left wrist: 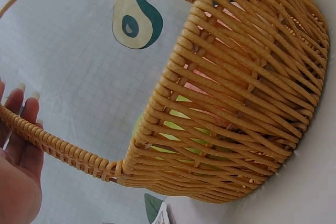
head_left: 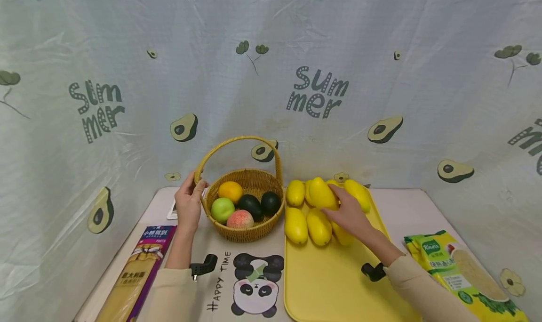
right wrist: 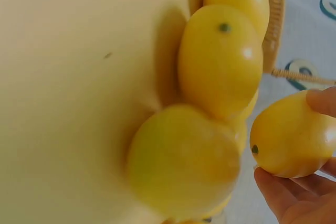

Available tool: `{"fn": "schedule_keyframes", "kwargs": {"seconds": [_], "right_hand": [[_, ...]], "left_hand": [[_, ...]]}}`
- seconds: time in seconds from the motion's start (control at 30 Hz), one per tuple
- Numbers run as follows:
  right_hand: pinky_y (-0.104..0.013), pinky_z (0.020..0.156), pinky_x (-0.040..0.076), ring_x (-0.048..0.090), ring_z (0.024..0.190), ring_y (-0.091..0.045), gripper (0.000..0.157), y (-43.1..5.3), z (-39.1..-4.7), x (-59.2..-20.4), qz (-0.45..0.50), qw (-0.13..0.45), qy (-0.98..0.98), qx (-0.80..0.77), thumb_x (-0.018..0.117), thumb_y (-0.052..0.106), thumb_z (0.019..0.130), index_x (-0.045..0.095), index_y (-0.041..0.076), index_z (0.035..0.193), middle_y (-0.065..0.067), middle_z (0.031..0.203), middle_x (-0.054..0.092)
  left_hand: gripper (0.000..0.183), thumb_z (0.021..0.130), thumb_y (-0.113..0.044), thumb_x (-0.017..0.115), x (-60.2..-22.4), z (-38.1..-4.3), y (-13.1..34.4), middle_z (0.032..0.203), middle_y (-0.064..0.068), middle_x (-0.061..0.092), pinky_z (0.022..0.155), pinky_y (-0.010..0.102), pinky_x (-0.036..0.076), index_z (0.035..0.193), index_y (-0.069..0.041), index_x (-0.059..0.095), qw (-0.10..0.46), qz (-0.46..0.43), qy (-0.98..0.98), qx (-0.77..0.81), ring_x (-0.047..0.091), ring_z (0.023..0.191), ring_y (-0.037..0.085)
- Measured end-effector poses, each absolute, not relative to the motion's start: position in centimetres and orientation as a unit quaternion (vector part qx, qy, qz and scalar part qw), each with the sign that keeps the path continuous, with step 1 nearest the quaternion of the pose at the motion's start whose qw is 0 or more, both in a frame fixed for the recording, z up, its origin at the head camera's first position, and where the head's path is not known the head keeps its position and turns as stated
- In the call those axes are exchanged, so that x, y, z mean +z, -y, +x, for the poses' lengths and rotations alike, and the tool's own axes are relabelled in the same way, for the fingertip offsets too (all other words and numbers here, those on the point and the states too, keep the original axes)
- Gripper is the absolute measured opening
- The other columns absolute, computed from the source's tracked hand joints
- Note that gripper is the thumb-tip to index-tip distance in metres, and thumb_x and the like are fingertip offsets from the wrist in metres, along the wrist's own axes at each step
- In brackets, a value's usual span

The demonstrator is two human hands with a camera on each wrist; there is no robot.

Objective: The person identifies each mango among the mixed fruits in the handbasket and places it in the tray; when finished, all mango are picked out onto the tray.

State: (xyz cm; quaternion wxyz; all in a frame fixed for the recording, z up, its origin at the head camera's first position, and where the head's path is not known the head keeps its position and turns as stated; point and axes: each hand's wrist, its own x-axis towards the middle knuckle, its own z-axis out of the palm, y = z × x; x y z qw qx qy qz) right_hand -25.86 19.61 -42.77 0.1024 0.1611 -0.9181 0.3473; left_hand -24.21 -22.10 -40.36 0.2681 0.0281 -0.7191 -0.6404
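My left hand (head_left: pixel 189 202) holds the left side of the wicker basket (head_left: pixel 243 233) by its arched handle (left wrist: pixel 68 150), fingers passing behind it. Inside the basket lie an orange (head_left: pixel 230 190), a green apple (head_left: pixel 222 210), a peach (head_left: pixel 240 219) and two dark avocados (head_left: pixel 271 203). Over the yellow tray (head_left: pixel 334 279), my right hand (head_left: pixel 349 213) grips a yellow mango (right wrist: pixel 294 135) between thumb and fingers, raised above the others. Several more mangoes (head_left: pixel 296 225) lie in rows at the tray's far end, some partly hidden by the hand.
A pasta packet (head_left: pixel 137 275) lies on the left of the table, and a Knorr packet (head_left: pixel 461 275) on the right. A panda print (head_left: pixel 256 289) marks the table surface before the basket. Printed sheeting (head_left: pixel 237 100) hangs behind and at both sides.
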Motion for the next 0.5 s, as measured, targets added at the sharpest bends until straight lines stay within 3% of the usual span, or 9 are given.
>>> {"fn": "schedule_keyframes", "kwargs": {"seconds": [0.23,0.33,0.5], "right_hand": [[-0.054,0.095,0.052,0.057,0.118,-0.036,0.075,-22.9,-24.9,-43.0,0.131,0.113,0.921,0.349,0.075,0.028,0.088,0.040,0.002,0.149,-0.020,0.142,0.052],[-0.055,0.095,0.052,0.056,0.119,-0.037,0.075,-24.1,-24.5,-42.8,0.115,0.114,0.923,0.349,0.074,0.030,0.089,0.039,0.002,0.149,-0.021,0.143,0.051],[-0.057,0.098,0.049,0.052,0.124,-0.041,0.078,-25.9,-23.7,-42.9,0.088,0.108,0.930,0.340,0.071,0.034,0.091,0.034,0.000,0.151,-0.025,0.148,0.045]], "left_hand": [[0.042,0.103,-0.028,0.054,-40.2,-24.3,22.0,0.101,-0.005,0.063,0.097,0.010,0.041,0.143,-0.019,0.054,0.259,0.037,0.712,-0.651,0.058,0.101,0.005],[0.042,0.103,-0.029,0.054,-40.3,-24.4,22.0,0.103,-0.002,0.063,0.097,0.010,0.042,0.144,-0.019,0.053,0.259,0.033,0.716,-0.648,0.058,0.101,0.005],[0.039,0.102,-0.031,0.054,-40.4,-24.5,21.9,0.097,-0.009,0.064,0.096,0.013,0.043,0.139,-0.018,0.057,0.275,0.030,0.718,-0.639,0.059,0.099,0.005]]}}
